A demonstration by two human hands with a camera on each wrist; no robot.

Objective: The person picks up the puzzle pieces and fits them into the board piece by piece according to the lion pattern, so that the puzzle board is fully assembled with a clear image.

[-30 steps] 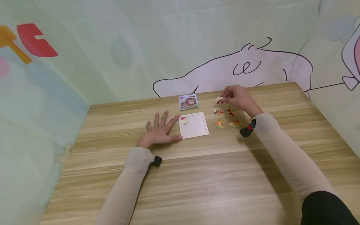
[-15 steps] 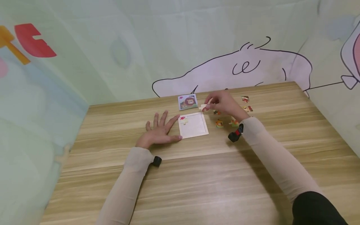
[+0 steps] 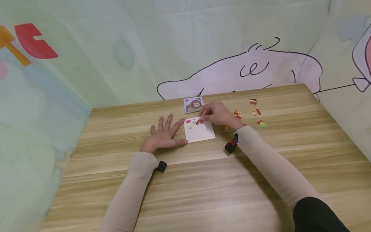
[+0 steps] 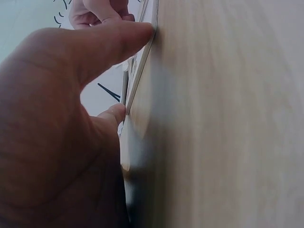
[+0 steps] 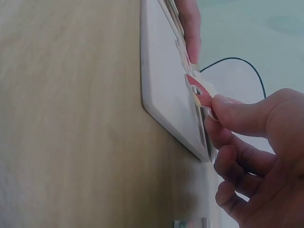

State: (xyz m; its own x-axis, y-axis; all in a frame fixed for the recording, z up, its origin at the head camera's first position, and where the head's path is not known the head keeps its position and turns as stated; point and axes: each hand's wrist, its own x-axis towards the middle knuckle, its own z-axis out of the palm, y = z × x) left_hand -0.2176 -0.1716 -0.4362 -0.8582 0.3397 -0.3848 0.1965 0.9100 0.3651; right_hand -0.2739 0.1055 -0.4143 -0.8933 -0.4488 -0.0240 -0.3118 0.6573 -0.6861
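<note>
My right hand (image 3: pixel 215 113) pinches a puzzle piece (image 5: pixel 203 99) with a red-brown patch between thumb and forefinger, over the upper right part of the white puzzle tray (image 3: pixel 200 133). In the right wrist view the piece sits tilted close over the tray. A placed piece with a pink-red motif (image 3: pixel 189 123) lies in the tray's upper left corner. My left hand (image 3: pixel 162 137) lies spread on the table, with thumb and forefinger touching the tray's left edge. In the left wrist view the thumb (image 4: pixel 128 40) presses against that edge.
Behind the tray lies a lion picture card (image 3: pixel 193 105). Loose puzzle pieces lie to the right, among them a green one (image 3: pixel 261 124), an orange one (image 3: pixel 238 114) and a red-and-white one (image 3: pixel 253 102). The right forearm partly covers others. A printed cloth (image 3: pixel 130 58) hangs behind the table.
My right hand has carried the red-brown puzzle piece leftward from the loose pieces to the tray's upper right part. The left hand has stayed at the tray's left edge.
</note>
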